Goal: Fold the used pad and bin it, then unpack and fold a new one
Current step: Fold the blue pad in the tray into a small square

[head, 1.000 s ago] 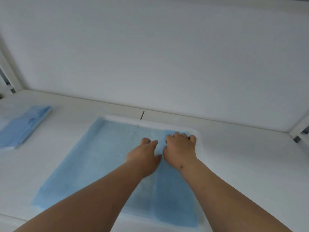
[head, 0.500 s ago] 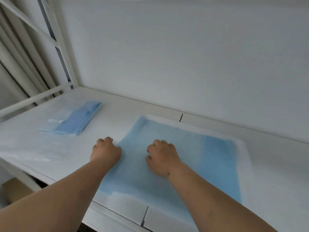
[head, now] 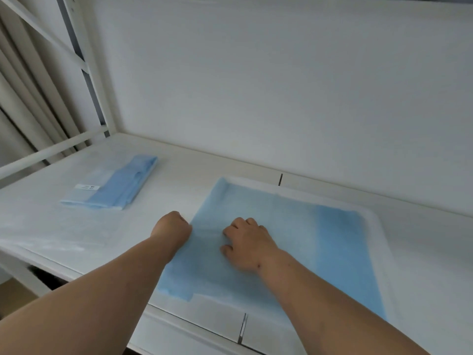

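Used pad (head: 294,242) lies flat, spread on white shelf (head: 179,180), blue face up. Likely light, thin, floppy; best taken at edge or corner. Long axis seems to run near-left to far-right.

Left hand (head: 172,230) curled at pad's left edge; actual pinch not discernible. Right hand (head: 247,245) presses on pad, fingers bent. Packed new pad (head: 115,187) well apart, left.

- A white table (head: 179,172) runs along a plain white wall (head: 281,85).
- A white metal frame (head: 84,73) stands at the table's left end.
- Beige curtains (head: 23,108) hang behind the frame.
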The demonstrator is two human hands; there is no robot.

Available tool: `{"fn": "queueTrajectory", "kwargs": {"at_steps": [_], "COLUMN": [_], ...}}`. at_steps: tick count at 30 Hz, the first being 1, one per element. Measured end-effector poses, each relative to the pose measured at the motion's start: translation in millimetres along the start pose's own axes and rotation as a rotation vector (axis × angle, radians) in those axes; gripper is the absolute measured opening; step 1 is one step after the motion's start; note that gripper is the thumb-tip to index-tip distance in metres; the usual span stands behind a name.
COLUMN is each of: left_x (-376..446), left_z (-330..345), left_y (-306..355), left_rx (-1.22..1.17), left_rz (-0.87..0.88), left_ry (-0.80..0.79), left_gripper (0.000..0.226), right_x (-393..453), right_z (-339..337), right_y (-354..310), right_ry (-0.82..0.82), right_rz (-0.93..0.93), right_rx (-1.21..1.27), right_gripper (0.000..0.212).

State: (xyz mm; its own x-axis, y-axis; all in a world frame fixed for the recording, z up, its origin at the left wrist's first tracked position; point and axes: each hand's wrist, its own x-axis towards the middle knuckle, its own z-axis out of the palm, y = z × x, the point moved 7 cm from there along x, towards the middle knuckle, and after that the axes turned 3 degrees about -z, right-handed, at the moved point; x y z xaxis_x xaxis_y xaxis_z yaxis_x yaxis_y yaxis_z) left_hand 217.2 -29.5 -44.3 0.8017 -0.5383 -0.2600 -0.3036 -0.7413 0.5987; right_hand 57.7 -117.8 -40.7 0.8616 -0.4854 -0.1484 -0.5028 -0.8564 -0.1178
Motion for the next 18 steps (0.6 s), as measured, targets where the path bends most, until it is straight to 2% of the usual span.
{"fn": "queueTrajectory", "kwargs": {"at_steps": [7,9,10,12,13,14,16,18], "left_x": [-19,-27,-29,-27,-24,-21,-13,-17], "left_z": [-5,-2,2,14,16,15,10,11], "left_y": [52,68,73,70,64,58,49,49], "left_rx": [0.336,0.328,0.221,-0.124,-0.236,-0.252,-0.053,0.147], "left_rz": [0.342,0.424,0.428,0.305,0.239,0.214,0.226,0.241], "left_ry": [0.08,0.019,-0.064,-0.269,-0.285,-0.25,-0.131,-0.109], "left_gripper": [0.008,0.01,0.012,0.011,0.009,0.009,0.012,0.023], "right_x": [-2,-3,-3,-4,-4,-5,-5,-6], "right_z": [1,2,2,3,3,3,2,0], "right_y": [4,4,5,6,6,6,7,10], "right_ry": [0.018,0.014,0.011,0.008,0.005,0.002,0.005,0.036], "right_rz": [0.022,0.026,0.028,0.037,0.04,0.039,0.035,0.044], "right_rx": [0.036,0.048,0.054,0.066,0.069,0.072,0.085,0.152], "right_gripper": [0.046,0.046,0.046,0.045,0.044,0.044,0.042,0.036]}}
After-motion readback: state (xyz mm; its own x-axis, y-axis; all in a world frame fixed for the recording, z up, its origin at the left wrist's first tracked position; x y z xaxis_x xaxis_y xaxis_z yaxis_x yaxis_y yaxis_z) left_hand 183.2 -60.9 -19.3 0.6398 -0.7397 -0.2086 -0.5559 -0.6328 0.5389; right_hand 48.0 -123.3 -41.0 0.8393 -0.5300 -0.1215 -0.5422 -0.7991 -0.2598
